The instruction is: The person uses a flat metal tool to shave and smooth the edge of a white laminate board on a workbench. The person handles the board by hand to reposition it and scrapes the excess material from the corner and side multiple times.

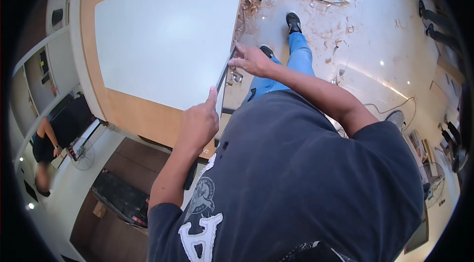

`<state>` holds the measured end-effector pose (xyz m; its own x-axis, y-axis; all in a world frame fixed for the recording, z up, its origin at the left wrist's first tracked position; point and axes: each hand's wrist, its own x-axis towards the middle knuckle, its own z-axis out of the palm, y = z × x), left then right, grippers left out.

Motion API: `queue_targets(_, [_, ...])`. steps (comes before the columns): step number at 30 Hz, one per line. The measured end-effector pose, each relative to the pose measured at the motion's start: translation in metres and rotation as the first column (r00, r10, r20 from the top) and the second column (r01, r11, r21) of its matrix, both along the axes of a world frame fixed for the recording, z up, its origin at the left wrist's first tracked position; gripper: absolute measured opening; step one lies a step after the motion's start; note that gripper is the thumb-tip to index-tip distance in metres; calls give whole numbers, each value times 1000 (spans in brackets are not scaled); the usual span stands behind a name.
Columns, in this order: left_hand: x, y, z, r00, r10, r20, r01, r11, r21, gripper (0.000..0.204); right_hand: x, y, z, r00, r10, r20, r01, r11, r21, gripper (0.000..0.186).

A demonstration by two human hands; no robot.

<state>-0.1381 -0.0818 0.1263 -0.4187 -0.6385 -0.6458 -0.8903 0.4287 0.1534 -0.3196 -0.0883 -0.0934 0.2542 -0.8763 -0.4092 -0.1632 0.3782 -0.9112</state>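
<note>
A large white panel lies on a light wood table. Along its right edge runs a narrow dark strip. My right hand is at that edge, its thumb and fingertips closed around the strip. Nearer to me, my left hand sits by the panel's near right corner. Its index finger stretches along the edge against the strip, while the other fingers are curled and partly hidden. What lies under those curled fingers cannot be made out.
The light wood tabletop shows around the panel. Curled shavings and a cable litter the floor beyond the right edge. At the left, another person's arm shows near a fan. A black case lies lower left.
</note>
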Motion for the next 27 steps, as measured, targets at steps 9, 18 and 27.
queue_targets(9, [21, 11, -46, 996, -89, -3, 89, 996, 10, 55, 9, 10, -35, 1000, -18, 2, 18, 998, -67, 67])
queue_targets(18, [35, 39, 14, 999, -22, 44, 20, 998, 62, 56, 14, -45, 11, 1000, -3, -24, 8, 978, 210, 76])
queue_targets(27, [20, 39, -4, 989, 11, 145, -23, 996, 83, 62, 23, -42, 2, 899, -254, 357, 187, 960, 210, 62])
